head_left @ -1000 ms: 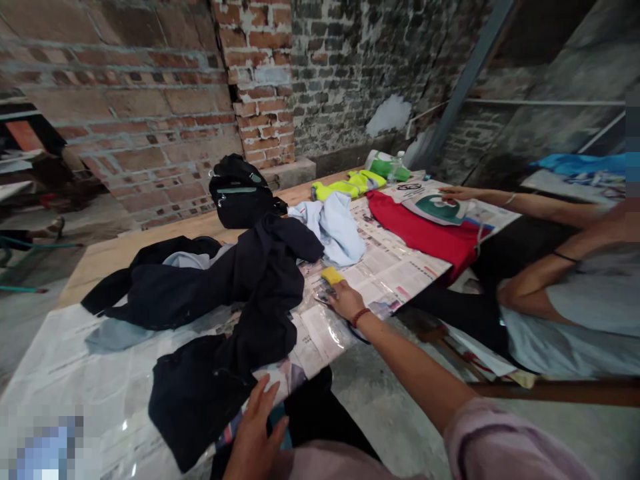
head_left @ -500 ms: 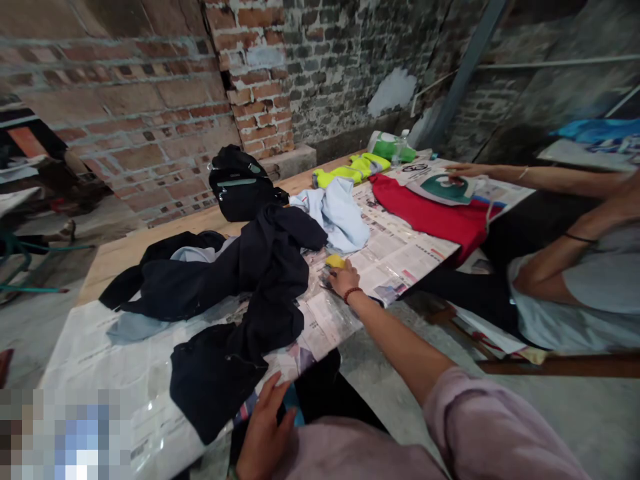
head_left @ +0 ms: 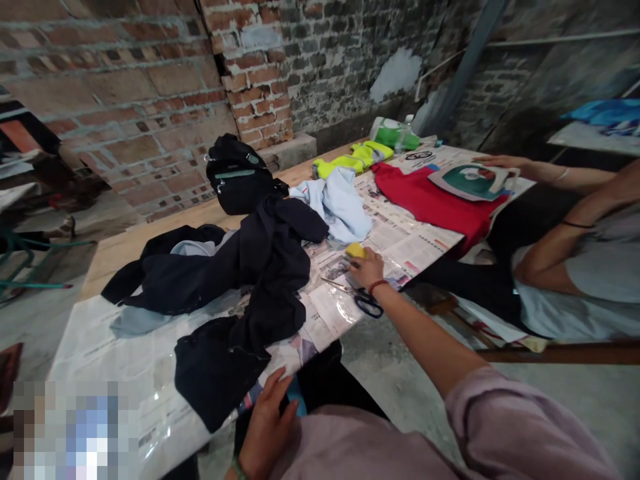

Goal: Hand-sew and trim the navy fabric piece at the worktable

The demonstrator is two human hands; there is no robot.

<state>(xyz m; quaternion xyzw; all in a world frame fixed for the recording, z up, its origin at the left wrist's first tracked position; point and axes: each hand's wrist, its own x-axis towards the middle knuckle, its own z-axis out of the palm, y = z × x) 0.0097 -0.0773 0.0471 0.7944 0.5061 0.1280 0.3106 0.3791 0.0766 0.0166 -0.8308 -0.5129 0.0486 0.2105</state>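
Note:
My right hand (head_left: 369,269) has its fingers closed on a small yellow block (head_left: 356,251) low over the newspaper-covered table (head_left: 330,313). What the block is made of cannot be told. Just below that wrist lie scissors (head_left: 369,305) with dark blue handles, apart from the hand. My left hand (head_left: 269,417) rests at the near table edge, fingers stretched out and holding nothing. Dark trousers (head_left: 250,267) lie crumpled in front of me, one end close to the left hand. Pale blue cloth (head_left: 345,207) is bunched beyond them.
On the right, another person's hand (head_left: 500,162) is at a green and white iron (head_left: 470,181) on a red garment (head_left: 425,200). A black bag (head_left: 240,177), a neon yellow garment (head_left: 355,157) and a clear bottle (head_left: 404,133) stand or lie along the far side.
My right hand has shifted right and slightly away with the yellow block, uncovering the scissors. The iron has moved right and tilts up more. My left hand has hardly moved.

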